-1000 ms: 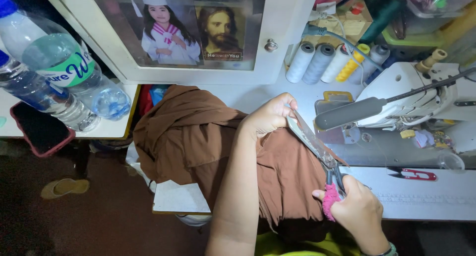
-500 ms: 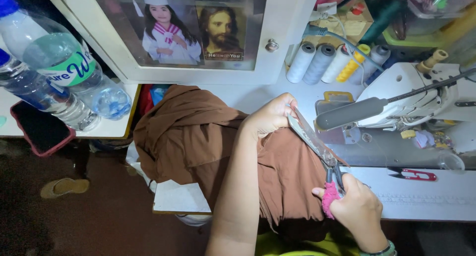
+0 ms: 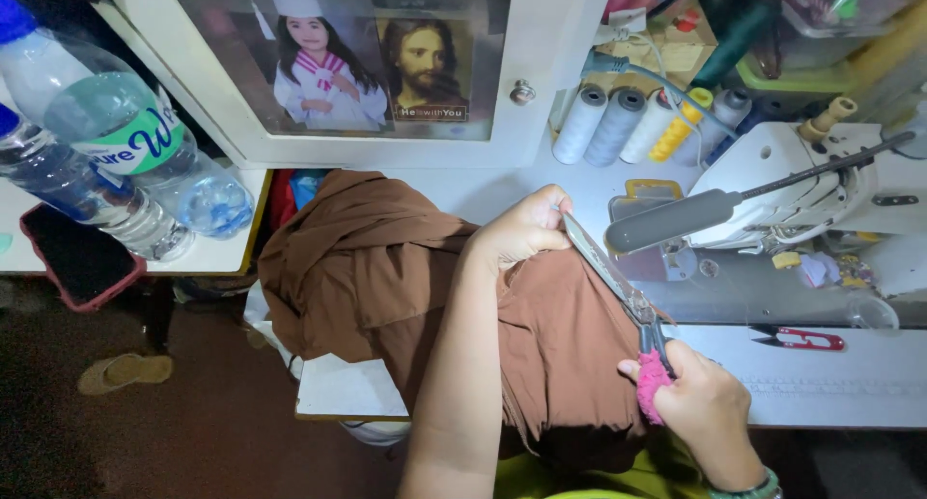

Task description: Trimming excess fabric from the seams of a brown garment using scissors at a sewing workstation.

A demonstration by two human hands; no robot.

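Fingers of left hand [image 3: 521, 230] pinching brown fabric [image 3: 406, 286] at frame centre; right hand [image 3: 700, 407] clenched round scissors [image 3: 618, 286], lower right. Best kept taut, blades close along the held edge, fingertips clear.

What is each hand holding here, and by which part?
The right hand holds scissors by their pink-padded handle loops. The left hand pinches the brown fabric at its edge, beside the blade tips.

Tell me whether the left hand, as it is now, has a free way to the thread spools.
Probably yes: the left hand pinches the brown cloth, and only bare tabletop shows between it and the thread spools; it would have to release the cloth.
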